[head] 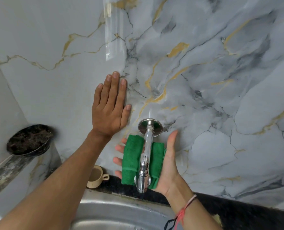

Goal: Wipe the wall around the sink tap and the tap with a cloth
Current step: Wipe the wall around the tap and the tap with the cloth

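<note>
Centre frame: left hand [109, 107] flat, fingers spread, on marble wall [204, 63]. Lower centre: right hand [164, 165], palm open, cradles folded green cloth [131, 160] behind chrome tap [145, 156]. Steel sink [104, 211] below.

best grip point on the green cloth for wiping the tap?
Probably close the right hand from below: the folded green cloth lies flat on its open palm under the chrome tap, so curling the fingers up wraps both sides of the spout.
</note>
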